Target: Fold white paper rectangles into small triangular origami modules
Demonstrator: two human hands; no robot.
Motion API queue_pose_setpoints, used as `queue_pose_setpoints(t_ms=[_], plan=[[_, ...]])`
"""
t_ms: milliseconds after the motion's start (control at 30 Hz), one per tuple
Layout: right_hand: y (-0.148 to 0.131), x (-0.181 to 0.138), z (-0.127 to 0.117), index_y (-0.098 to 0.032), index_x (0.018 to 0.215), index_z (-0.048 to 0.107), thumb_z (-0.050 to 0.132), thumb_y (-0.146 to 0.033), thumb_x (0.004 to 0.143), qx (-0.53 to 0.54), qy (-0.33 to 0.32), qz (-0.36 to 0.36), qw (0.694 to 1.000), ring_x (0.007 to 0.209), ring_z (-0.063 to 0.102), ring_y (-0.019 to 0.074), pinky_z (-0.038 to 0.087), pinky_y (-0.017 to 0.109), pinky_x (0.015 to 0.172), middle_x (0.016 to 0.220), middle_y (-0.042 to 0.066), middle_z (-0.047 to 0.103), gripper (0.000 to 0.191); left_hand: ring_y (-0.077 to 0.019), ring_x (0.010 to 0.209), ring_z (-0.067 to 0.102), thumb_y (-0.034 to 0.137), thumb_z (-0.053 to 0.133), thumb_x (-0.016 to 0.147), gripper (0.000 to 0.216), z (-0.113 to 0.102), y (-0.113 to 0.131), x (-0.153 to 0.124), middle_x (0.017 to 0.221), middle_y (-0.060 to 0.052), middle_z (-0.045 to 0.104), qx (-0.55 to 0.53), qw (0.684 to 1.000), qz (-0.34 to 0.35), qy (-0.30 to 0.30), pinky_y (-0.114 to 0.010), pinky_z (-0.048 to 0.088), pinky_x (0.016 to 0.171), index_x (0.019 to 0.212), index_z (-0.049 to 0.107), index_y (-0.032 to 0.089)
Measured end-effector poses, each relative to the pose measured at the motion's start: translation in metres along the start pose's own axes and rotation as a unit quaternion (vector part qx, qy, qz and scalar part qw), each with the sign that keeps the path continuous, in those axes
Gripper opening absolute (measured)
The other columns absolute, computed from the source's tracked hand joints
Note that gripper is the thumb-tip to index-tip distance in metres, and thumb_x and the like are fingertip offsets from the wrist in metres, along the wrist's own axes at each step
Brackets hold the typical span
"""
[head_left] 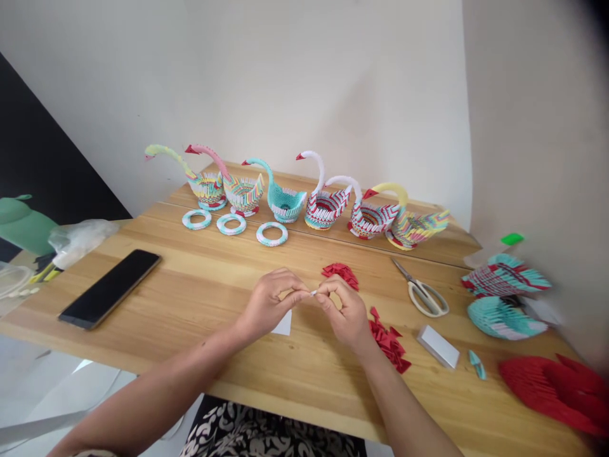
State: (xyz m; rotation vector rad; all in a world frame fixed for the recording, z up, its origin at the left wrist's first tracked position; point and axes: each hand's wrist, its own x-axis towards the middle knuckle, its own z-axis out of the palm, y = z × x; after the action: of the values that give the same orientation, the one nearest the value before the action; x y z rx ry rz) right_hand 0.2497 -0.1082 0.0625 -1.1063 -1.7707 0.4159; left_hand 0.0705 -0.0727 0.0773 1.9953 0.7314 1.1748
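Note:
Both my hands meet over the middle of the wooden table (200, 298). Between the fingertips of my left hand (273, 301) and my right hand (345, 311) is a small piece of white paper (313, 293), pinched from both sides and mostly covered by the fingers. Under my left hand lies a flat sheet of white paper (284, 325). A pile of red folded paper pieces (389, 343) sits beside my right wrist, and a second red pile (341, 274) lies just beyond my right hand.
Several folded-paper swans (285, 202) line the back, with three paper rings (231, 224) before them. A phone (111, 289) lies left. On the right are scissors (425, 297), a white block (438, 347), teal paper bodies (505, 317) and a red paper body (552, 387).

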Motion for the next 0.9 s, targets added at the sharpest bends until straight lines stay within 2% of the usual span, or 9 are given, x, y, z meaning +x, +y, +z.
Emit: queue_pose_setpoints(t_ms=[400, 667, 900], plan=[[0.0012, 0.0001, 0.0010, -0.020, 0.079, 0.058, 0.054, -0.017, 0.087, -0.009, -0.003, 0.000, 1.000, 0.068, 0.055, 0.0151, 0.043, 0.028, 0.065, 0.072, 0.000, 0.057, 0.010, -0.0144, 0.066, 0.053, 0.024, 0.055, 0.088, 0.022, 0.0026, -0.0003, -0.0008, 0.066, -0.002, 0.059, 0.044, 0.999, -0.028, -0.011, -0.025, 0.039, 0.065, 0.068, 0.061, 0.016], [0.0017, -0.0017, 0.0019, -0.020, 0.079, 0.057, 0.054, -0.019, 0.089, 0.009, -0.023, 0.018, 1.000, 0.070, 0.053, 0.0149, 0.041, 0.029, 0.067, 0.073, 0.000, 0.055, 0.010, -0.0138, 0.068, 0.056, 0.026, 0.060, 0.086, 0.016, 0.0028, -0.0038, -0.0007, 0.070, -0.003, 0.063, -0.040, 0.999, -0.027, 0.005, -0.024, 0.041, 0.067, 0.077, 0.068, 0.015], [0.0021, -0.0014, 0.0026, -0.020, 0.078, 0.057, 0.053, -0.020, 0.090, 0.012, -0.047, 0.016, 0.999, 0.072, 0.051, 0.0153, 0.040, 0.029, 0.069, 0.074, 0.001, 0.055, 0.012, -0.0129, 0.068, 0.054, 0.024, 0.061, 0.084, 0.016, 0.0034, -0.0045, 0.0003, 0.069, -0.002, 0.061, -0.073, 0.996, -0.060, -0.001, -0.023, 0.040, 0.066, 0.072, 0.065, 0.014]])
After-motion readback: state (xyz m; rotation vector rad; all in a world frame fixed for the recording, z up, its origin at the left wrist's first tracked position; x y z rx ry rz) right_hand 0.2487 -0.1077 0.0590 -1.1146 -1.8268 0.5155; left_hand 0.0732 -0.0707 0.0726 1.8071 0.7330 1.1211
